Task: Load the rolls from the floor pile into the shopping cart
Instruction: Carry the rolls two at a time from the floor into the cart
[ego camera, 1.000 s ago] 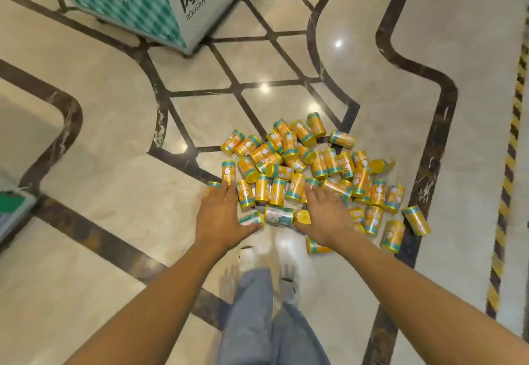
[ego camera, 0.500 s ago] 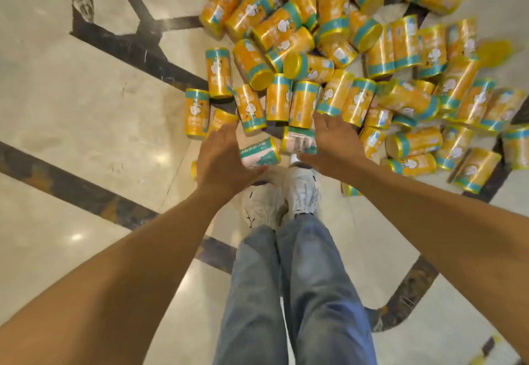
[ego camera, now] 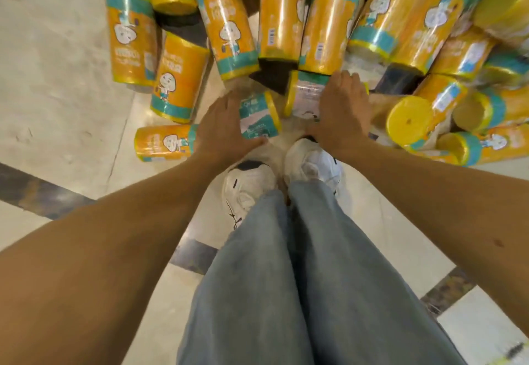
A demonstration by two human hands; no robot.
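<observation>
You have bent down in the last second: the pile (ego camera: 329, 21) that lay small ahead of you now fills the top of the view. Your hands, which were spread above its near edge, have come in on the two rolls nearest your shoes (ego camera: 249, 187). That reads as the pick-up of a pair just starting. Nothing is lifted yet and the cart is out of view, so you will probably have to carry the pair to it.

On the left, one stray roll (ego camera: 163, 142) lies on the floor (ego camera: 57, 64) just beside your left wrist, apart from the heap.

Your left arm reaches straight down and forward. The left hand (ego camera: 223, 127) cups the end of the left roll (ego camera: 257, 114), fingers behind it and thumb hooked under it, so it is grasping that roll.

The right arm comes in from the right. The right hand (ego camera: 340, 112) lies palm down over the right roll (ego camera: 306, 95), its fingers reaching to the roll's far side. I cannot tell whether they are clenched round it or only resting on it, as the back of the hand hides them. Both rolls lie on the floor at the pile's near edge, touching their neighbours.
</observation>
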